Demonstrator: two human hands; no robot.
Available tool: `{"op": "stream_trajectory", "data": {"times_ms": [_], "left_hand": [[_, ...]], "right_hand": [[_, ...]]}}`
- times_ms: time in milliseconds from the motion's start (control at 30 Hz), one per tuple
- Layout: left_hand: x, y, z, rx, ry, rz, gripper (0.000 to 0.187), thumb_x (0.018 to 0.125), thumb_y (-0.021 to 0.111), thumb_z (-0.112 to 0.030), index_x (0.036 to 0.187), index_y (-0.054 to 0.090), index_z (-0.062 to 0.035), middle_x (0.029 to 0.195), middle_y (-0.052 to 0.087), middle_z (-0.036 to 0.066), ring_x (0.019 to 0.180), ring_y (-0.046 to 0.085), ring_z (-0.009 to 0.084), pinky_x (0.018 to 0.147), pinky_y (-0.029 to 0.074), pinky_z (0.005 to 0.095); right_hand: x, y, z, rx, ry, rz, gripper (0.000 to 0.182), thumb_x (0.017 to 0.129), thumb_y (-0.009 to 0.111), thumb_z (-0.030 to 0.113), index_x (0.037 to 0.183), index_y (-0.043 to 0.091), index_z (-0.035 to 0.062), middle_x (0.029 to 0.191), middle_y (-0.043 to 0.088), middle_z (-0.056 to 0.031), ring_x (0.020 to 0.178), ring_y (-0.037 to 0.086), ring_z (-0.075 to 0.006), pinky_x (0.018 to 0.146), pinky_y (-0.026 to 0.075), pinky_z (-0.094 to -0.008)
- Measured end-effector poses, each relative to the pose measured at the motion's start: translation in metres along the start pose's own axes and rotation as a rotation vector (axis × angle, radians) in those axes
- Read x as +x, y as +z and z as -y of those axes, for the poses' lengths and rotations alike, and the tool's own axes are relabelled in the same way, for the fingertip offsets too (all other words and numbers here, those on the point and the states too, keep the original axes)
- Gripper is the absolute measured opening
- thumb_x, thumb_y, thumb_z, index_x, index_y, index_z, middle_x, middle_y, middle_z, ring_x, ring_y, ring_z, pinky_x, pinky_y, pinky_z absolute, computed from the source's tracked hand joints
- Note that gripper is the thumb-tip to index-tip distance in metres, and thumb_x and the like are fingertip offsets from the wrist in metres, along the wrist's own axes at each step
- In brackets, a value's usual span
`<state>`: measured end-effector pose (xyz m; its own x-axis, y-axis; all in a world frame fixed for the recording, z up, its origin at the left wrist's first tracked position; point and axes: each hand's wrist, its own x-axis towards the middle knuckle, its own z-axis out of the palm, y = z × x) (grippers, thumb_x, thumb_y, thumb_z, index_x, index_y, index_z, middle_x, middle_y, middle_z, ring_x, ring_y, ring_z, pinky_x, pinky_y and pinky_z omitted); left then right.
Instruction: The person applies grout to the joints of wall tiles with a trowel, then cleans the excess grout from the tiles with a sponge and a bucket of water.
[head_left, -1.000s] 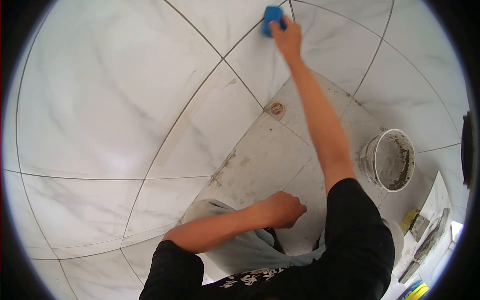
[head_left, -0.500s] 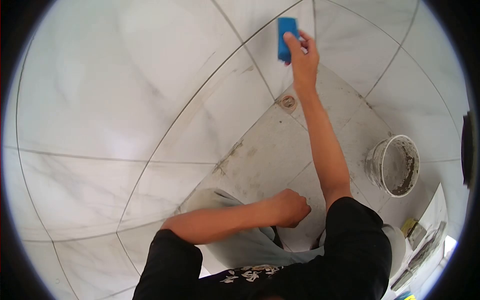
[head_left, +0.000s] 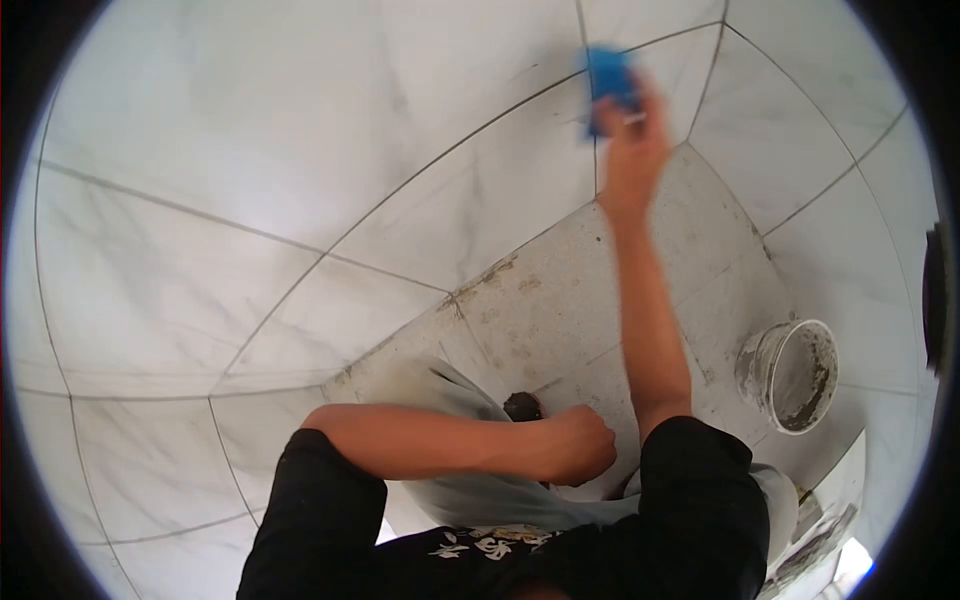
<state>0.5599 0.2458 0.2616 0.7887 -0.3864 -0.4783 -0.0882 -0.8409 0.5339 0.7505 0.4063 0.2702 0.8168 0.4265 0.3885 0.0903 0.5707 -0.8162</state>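
My right hand (head_left: 636,135) is closed around a flat blue sponge (head_left: 610,85), arm stretched far forward. The sponge lies against the white wall tiles (head_left: 530,150), over a grout line near the corner; both hand and sponge are smeared by motion. My left hand (head_left: 583,445) is curled into a fist in front of my body, its forearm across my bent leg. Nothing sticks out of the fist, and its palm side is hidden.
On the grey tiled floor (head_left: 560,300), stained along the wall edge, a mortar-smeared white bucket (head_left: 775,375) stands to the right. A dark round object (head_left: 522,406) is beside my knee. Dirty flat pieces (head_left: 815,550) lie at the lower right. Tiled walls rise left and right.
The view has shifted. My right hand with the blue sponge has moved along the wall and now blurs over a vertical grout line. My left fist stays nearly in place.
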Motion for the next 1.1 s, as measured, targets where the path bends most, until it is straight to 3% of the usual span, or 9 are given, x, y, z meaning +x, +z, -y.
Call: {"op": "stream_trajectory", "data": {"times_ms": [100, 267, 333, 433, 533, 567, 733, 867, 1100], "left_hand": [[-0.008, -0.005, -0.016, -0.002, -0.051, -0.047, 0.009, 0.077, 0.065, -0.013, 0.077, 0.069, -0.0044, 0.076, 0.071, 0.015, 0.076, 0.073, 0.0308, 0.061, 0.054, 0.0423], [-0.01, 0.009, -0.034, 0.011, -0.005, -0.098, 0.009, 0.078, 0.065, -0.014, 0.08, 0.071, -0.007, 0.076, 0.071, 0.011, 0.074, 0.071, 0.0298, 0.062, 0.052, 0.0402], [-0.006, 0.033, -0.031, 0.03, 0.058, -0.122, 0.009, 0.078, 0.064, -0.014, 0.079, 0.071, -0.0071, 0.076, 0.071, 0.011, 0.073, 0.071, 0.0294, 0.061, 0.052, 0.0401], [-0.012, 0.032, -0.033, 0.034, 0.122, -0.121, 0.01, 0.076, 0.064, -0.014, 0.076, 0.071, -0.0072, 0.075, 0.071, 0.012, 0.072, 0.071, 0.0289, 0.059, 0.051, 0.0401], [-0.024, 0.017, -0.037, -0.024, 0.057, -0.094, 0.011, 0.075, 0.065, -0.015, 0.071, 0.07, -0.0064, 0.074, 0.07, 0.013, 0.072, 0.071, 0.0287, 0.058, 0.051, 0.0402], [-0.027, 0.012, -0.036, -0.06, -0.002, -0.075, 0.012, 0.074, 0.065, -0.016, 0.068, 0.069, -0.0056, 0.073, 0.07, 0.013, 0.071, 0.071, 0.0287, 0.057, 0.051, 0.0403], [-0.041, 0.002, -0.048, -0.025, 0.062, -0.15, 0.014, 0.075, 0.065, -0.017, 0.073, 0.068, -0.0033, 0.072, 0.069, 0.013, 0.069, 0.07, 0.0286, 0.058, 0.05, 0.0394], [-0.041, 0.005, -0.052, -0.011, 0.12, -0.209, 0.015, 0.078, 0.063, -0.017, 0.078, 0.068, -0.0033, 0.072, 0.068, 0.012, 0.067, 0.069, 0.0276, 0.059, 0.049, 0.0394], [-0.037, -0.015, -0.035, -0.038, -0.003, -0.144, 0.014, 0.08, 0.062, -0.016, 0.079, 0.068, -0.0041, 0.07, 0.067, 0.01, 0.067, 0.069, 0.0272, 0.06, 0.049, 0.0413]], "right_hand": [[0.067, -0.014, -0.014, -0.188, -0.309, -0.26, 0.037, 0.091, 0.069, 0.011, 0.126, 0.061, -0.0004, 0.108, 0.067, -0.0107, 0.092, 0.062, -0.0168, 0.083, 0.051, -0.0288], [-0.076, 0.109, -0.048, -0.101, -0.19, -0.053, 0.022, 0.089, 0.062, -0.002, 0.111, 0.064, 0.0008, 0.109, 0.065, -0.0095, 0.104, 0.062, -0.023, 0.093, 0.05, -0.034], [-0.171, 0.149, -0.052, -0.138, -0.527, 0.342, 0.026, 0.083, 0.057, -0.01, 0.105, 0.066, 0.0009, 0.108, 0.065, -0.0126, 0.109, 0.06, -0.032, 0.102, 0.044, -0.0415], [-0.215, 0.144, -0.025, 0.311, -0.321, 0.972, 0.036, 0.073, 0.062, -0.012, 0.102, 0.072, 0.0071, 0.11, 0.067, -0.0133, 0.107, 0.062, -0.0303, 0.095, 0.05, -0.0394], [-0.141, 0.072, -0.021, 0.247, -0.112, 0.437, 0.041, 0.087, 0.064, -0.005, 0.126, 0.059, 0.0047, 0.103, 0.065, -0.0045, 0.101, 0.062, -0.0171, 0.09, 0.05, -0.0326], [-0.106, 0.03, -0.028, 0.301, 0.299, 0.296, 0.037, 0.094, 0.064, 0.004, 0.129, 0.052, 0.0029, 0.103, 0.062, -0.0031, 0.096, 0.058, -0.0113, 0.086, 0.049, -0.0304], [0.054, -0.079, -0.089, -0.021, -0.155, -0.398, 0.014, 0.092, 0.061, -0.003, 0.106, 0.06, -0.0007, 0.095, 0.062, -0.0035, 0.085, 0.056, -0.0124, 0.078, 0.047, -0.0265], [0.0, -0.01, -0.114, -0.448, -0.097, -0.235, 0.014, 0.089, 0.059, -0.001, 0.102, 0.062, 0.0005, 0.093, 0.066, -0.0073, 0.085, 0.061, -0.0179, 0.079, 0.049, -0.0297], [-0.107, 0.005, -0.094, -0.195, -0.016, 0.085, 0.024, 0.089, 0.05, -0.011, 0.106, 0.063, 0.0012, 0.099, 0.065, -0.0071, 0.093, 0.061, -0.0166, 0.086, 0.05, -0.0311]]}}
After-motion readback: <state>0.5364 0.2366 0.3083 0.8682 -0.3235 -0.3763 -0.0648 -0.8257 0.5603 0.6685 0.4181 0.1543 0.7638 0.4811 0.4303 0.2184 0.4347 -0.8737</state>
